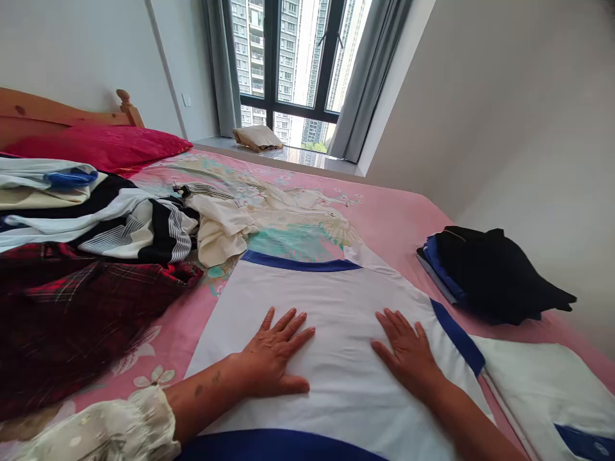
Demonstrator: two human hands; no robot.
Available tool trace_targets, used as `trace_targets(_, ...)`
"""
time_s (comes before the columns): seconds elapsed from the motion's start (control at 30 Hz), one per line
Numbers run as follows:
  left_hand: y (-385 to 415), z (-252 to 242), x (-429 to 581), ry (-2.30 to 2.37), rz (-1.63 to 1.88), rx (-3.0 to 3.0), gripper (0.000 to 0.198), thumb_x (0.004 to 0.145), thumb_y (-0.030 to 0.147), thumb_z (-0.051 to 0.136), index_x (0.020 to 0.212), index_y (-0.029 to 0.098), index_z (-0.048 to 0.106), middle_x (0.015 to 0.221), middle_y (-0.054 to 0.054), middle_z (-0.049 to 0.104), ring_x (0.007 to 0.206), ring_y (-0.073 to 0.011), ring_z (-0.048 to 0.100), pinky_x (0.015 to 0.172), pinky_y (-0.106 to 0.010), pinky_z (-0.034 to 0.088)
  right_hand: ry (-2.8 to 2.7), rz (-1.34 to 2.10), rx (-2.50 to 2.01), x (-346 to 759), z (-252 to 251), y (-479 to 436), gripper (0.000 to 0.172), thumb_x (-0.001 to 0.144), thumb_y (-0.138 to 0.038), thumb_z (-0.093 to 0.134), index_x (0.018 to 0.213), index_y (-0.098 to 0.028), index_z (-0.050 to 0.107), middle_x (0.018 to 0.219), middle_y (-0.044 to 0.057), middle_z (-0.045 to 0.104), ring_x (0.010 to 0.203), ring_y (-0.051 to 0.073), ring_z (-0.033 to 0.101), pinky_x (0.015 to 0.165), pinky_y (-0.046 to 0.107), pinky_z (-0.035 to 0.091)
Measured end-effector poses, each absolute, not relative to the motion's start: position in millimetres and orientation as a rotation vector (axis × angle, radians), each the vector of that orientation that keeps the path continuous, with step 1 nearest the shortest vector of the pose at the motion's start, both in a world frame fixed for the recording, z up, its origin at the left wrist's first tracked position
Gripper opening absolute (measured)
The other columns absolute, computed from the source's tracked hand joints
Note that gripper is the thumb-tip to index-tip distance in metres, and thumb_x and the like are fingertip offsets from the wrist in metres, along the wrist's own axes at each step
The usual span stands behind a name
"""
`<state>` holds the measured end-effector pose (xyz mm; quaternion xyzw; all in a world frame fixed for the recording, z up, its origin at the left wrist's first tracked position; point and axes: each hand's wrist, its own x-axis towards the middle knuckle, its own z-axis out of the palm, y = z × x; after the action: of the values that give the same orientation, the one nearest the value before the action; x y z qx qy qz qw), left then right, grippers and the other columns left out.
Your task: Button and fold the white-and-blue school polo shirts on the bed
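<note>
A white T-shirt [336,358] with blue trim at its neck, sleeve and lower edge lies spread out on the bed before me. My left hand [276,355] rests flat on the left part of the shirt, fingers spread. On the right part lies my right hand [408,352], also flat with its fingers apart. Neither hand grips anything. Small wrinkles run across the cloth between the hands. The shirt's left sleeve is not visible as spread; its right sleeve [456,336] reaches out to the right.
Piled clothes [139,224] and a dark red plaid garment [106,307] lie at left. A cream cloth [223,227] is crumpled behind the shirt. Folded dark clothes [485,269] and a folded white garment [548,378] lie at right. A red pillow [110,144] is by the headboard.
</note>
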<state>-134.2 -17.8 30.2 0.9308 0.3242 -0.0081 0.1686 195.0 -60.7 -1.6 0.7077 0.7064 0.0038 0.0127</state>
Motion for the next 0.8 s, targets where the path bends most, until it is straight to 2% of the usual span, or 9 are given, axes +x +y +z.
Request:
trace_targets(0.13,-50.1,25.8,-220.9,0.987,-0.084,2.64,0.098,0.07,0.078,0.045,0.148,0.034,0.007,0.156,-0.009,0.006,0.142,-0.0366,0.007,0.109,-0.064,-0.004,2.203,0.294,2.256,267.4,-34.8,-86.8,0.071,0.085,-0.061,0.029,0.142,-0.02,0.037,0.15,0.007,0.03,0.141,0.026,0.018,0.112,0.05,0.016)
trace_targets(0.2,-65.0,31.1,-253.8,1.059,-0.133,2.622,0.101,0.067,0.078,0.049,0.147,0.035,0.005,0.156,-0.009,0.008,0.142,-0.0371,0.011,0.11,-0.064,-0.002,2.194,0.323,2.255,275.1,-37.4,-93.0,0.073,0.084,-0.063,0.03,0.142,-0.02,0.038,0.15,0.006,0.03,0.141,0.027,0.018,0.112,0.049,0.017)
trace_targets(0.3,-77.0,45.4,-274.4,1.169,-0.21,2.564,0.106,0.062,0.078,0.054,0.147,0.034,0.009,0.155,-0.01,0.014,0.141,-0.0382,0.015,0.11,-0.064,0.004,2.076,0.246,2.325,254.5,-24.0,-93.1,0.074,0.083,-0.065,0.031,0.143,-0.022,0.036,0.151,0.006,0.028,0.14,0.031,0.017,0.11,0.055,0.016)
trace_targets(0.4,-74.4,59.3,-250.9,1.244,-0.139,2.55,0.086,0.074,0.071,0.049,0.146,0.033,0.021,0.154,-0.009,0.021,0.141,-0.0355,0.018,0.11,-0.062,0.014,2.091,0.182,2.357,206.7,1.8,-89.1,0.07,0.086,-0.063,0.028,0.144,-0.023,0.034,0.153,0.007,0.023,0.142,0.03,0.011,0.11,0.058,0.013)
trace_targets(0.47,-67.1,62.8,-217.5,1.238,-0.013,2.584,0.069,0.085,0.062,0.041,0.145,0.033,0.025,0.154,-0.008,0.02,0.142,-0.0318,0.018,0.111,-0.058,0.018,2.222,0.141,2.28,169.4,18.1,-87.0,0.064,0.09,-0.057,0.027,0.145,-0.024,0.032,0.154,0.005,0.019,0.143,0.027,0.007,0.112,0.055,0.011)
trace_targets(0.53,-60.4,60.3,-185.1,1.161,0.059,2.641,0.066,0.088,0.06,0.038,0.146,0.032,0.024,0.156,-0.008,0.014,0.143,-0.0301,0.014,0.113,-0.056,0.015,2.311,0.039,2.175,140.4,27.4,-86.8,0.063,0.09,-0.055,0.032,0.145,-0.025,0.03,0.155,0.004,0.016,0.143,0.027,0.006,0.112,0.055,0.009)
trace_targets(0.63,-60.8,50.6,-168.7,0.92,-0.011,2.721,0.073,0.085,0.064,0.039,0.147,0.032,0.019,0.156,-0.009,0.01,0.143,-0.0309,0.01,0.113,-0.059,0.006,2.376,-0.111,2.028,135.6,23.4,-98.3,0.067,0.088,-0.06,0.037,0.146,-0.027,0.028,0.155,0.004,0.015,0.143,0.028,0.008,0.112,0.058,0.006)
trace_targets(0.73,-77.8,42.5,-202.6,0.761,-0.071,2.753,0.076,0.084,0.064,0.041,0.148,0.034,0.011,0.156,-0.007,0.011,0.143,-0.0296,0.012,0.113,-0.057,0.001,2.336,-0.098,2.061,177.1,6.0,-132.7,0.068,0.089,-0.061,0.033,0.147,-0.027,0.024,0.154,0.003,0.016,0.142,0.026,0.011,0.112,0.057,0.007)
trace_targets(0.8,-96.9,38.3,-239.7,0.761,-0.079,2.765,0.076,0.084,0.062,0.043,0.147,0.037,0.01,0.155,-0.004,0.013,0.142,-0.0288,0.015,0.115,-0.053,0.002,2.25,-0.059,2.141,212.0,-2.6,-162.8,0.066,0.089,-0.059,0.032,0.147,-0.026,0.027,0.154,0.003,0.018,0.142,0.026,0.014,0.112,0.057,0.009)
